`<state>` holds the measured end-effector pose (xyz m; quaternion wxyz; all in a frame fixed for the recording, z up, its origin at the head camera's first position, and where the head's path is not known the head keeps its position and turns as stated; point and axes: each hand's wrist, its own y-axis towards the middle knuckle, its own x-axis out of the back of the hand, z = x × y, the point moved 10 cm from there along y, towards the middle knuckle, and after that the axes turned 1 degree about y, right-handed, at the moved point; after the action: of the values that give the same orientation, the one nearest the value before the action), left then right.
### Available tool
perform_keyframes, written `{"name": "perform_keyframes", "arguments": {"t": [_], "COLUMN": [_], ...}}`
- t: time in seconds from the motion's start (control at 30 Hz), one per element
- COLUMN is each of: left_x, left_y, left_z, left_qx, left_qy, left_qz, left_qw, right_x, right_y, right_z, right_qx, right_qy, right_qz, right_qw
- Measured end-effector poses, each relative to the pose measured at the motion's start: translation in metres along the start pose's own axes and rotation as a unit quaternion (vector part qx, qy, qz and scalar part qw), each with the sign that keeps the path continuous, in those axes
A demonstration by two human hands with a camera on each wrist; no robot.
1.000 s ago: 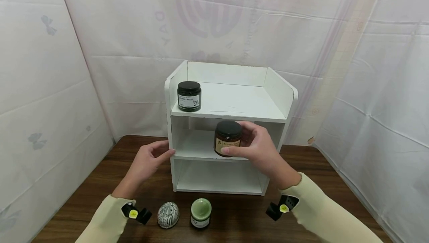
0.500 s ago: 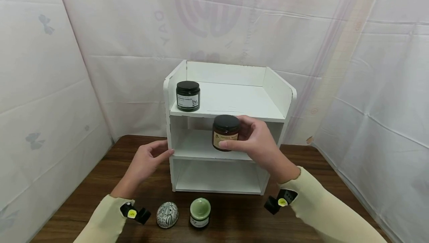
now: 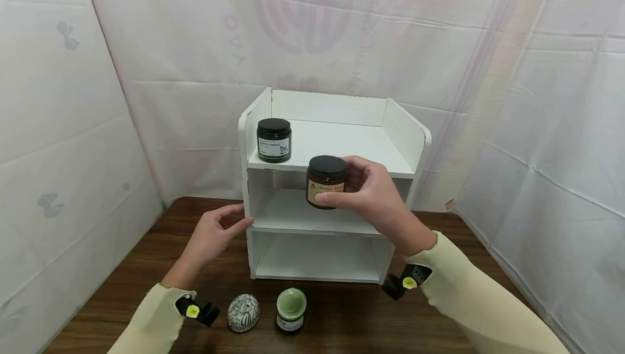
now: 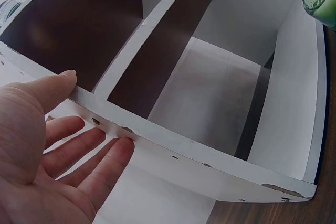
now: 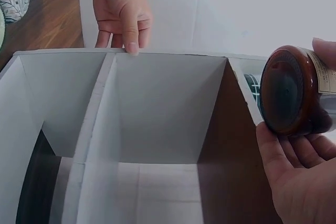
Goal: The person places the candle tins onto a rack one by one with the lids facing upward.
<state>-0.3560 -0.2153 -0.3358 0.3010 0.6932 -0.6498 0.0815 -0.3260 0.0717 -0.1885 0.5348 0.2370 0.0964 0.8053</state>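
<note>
In the head view, my right hand [image 3: 373, 199] grips an amber candle jar [image 3: 325, 188] with a black lid and tan label. The jar is raised before the top board's front edge, above the middle shelf. Its round base [image 5: 283, 93] shows in the right wrist view. My left hand [image 3: 212, 235] touches the left side panel of the white shelf unit [image 3: 317, 231]. Its thumb lies on the panel's front edge, and the fairly straight fingers [image 4: 113, 156] are against the outer face. A dark green candle jar [image 3: 274, 148] with a black lid stands on the top board, at the left.
A green-topped candle jar [image 3: 291, 310] and a black-and-white patterned rounded object [image 3: 243, 313] rest on the brown wooden table [image 3: 361, 319] before the unit. Side walls [image 3: 407, 142] rise around the top board. White sheeting [image 3: 185, 104] hangs behind and on both sides.
My right hand has lifted the amber candle jar upward and slightly left, from in front of the middle shelf to the height of the top board's edge. The left hand stays in place.
</note>
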Motion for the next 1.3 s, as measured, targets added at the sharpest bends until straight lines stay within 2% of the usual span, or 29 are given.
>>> {"name": "perform_keyframes", "arguments": {"t": [0.67,0.93,1.3], "left_x": [-0.004,-0.004,-0.002], "left_y": [0.002,0.002,0.001], "left_z": [0.007,0.007,0.004], "left_qx": [0.004,0.004,0.003], "left_qy": [0.003,-0.004,-0.006], "left_qz": [0.001,0.003,0.001], "left_qw": [1.0000,1.0000,1.0000], "right_x": [0.000,0.004,0.011], "right_y": [0.020,0.031,0.048], "right_z": [0.019,0.020,0.021], "right_qx": [0.008,0.001,0.009], "right_qy": [-0.004,-0.015,0.000], "right_qz": [-0.014,-0.023,-0.023], "right_qw": [0.9999,0.9996,0.9997]}}
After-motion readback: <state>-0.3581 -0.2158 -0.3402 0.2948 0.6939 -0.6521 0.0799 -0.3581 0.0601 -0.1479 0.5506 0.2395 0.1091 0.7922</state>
